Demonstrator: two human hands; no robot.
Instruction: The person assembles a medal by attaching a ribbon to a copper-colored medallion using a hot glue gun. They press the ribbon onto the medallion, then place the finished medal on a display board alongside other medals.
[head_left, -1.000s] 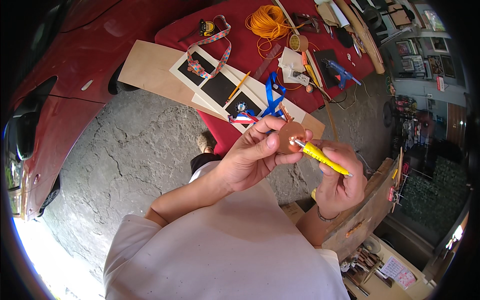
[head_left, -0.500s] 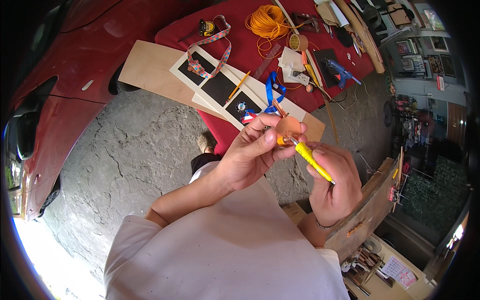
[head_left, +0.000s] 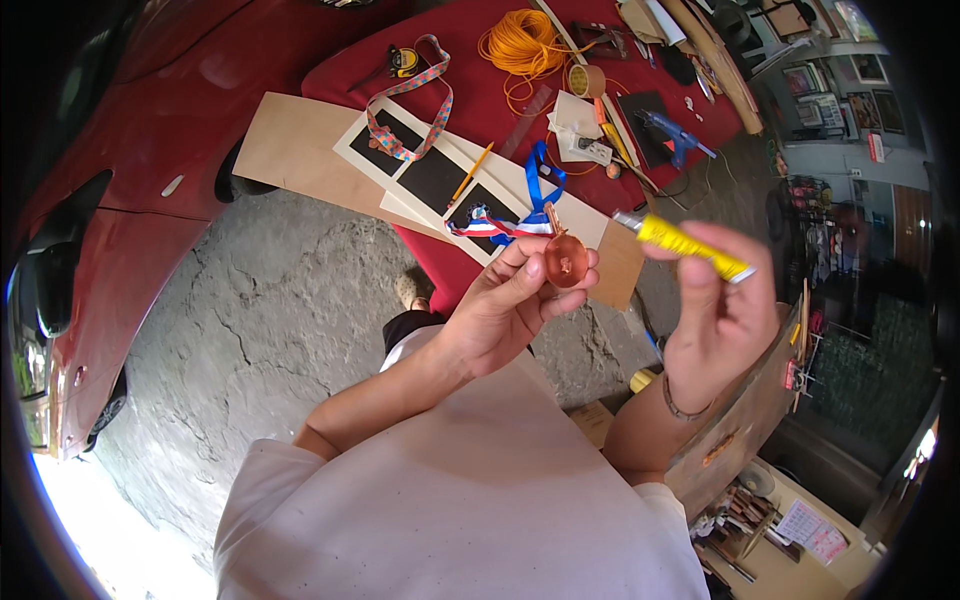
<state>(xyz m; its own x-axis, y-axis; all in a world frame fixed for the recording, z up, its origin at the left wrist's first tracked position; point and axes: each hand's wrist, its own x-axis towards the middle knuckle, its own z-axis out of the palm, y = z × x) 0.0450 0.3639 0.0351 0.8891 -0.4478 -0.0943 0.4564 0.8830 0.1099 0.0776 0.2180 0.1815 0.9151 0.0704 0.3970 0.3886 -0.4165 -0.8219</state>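
A round copper-coloured medal (head_left: 566,250) is pinched between the thumb and fingers of my left hand (head_left: 497,312), its flat face turned up. A small shiny patch shows at its middle, and a narrow loop sticks up from its top edge. My right hand (head_left: 722,325) grips a yellow squeeze tube (head_left: 690,248), slightly blurred, off to the right of the medal and apart from it. The tube's metal nozzle end points up and left. Just beyond the medal lies a red, white and blue ribbon (head_left: 485,228); I cannot tell whether it is attached.
On the red-covered table (head_left: 340,65) lie a white frame with black panels (head_left: 425,180), a pencil (head_left: 470,174), a blue ribbon (head_left: 540,178), a patterned lanyard (head_left: 440,110), a tape measure (head_left: 404,62), orange cord (head_left: 520,45) and a blue glue gun (head_left: 682,138). A red car (head_left: 150,130) stands left.
My right hand has drawn the yellow tube away from the medal, up and to the right. The medal's face is now uncovered, still in my left hand.
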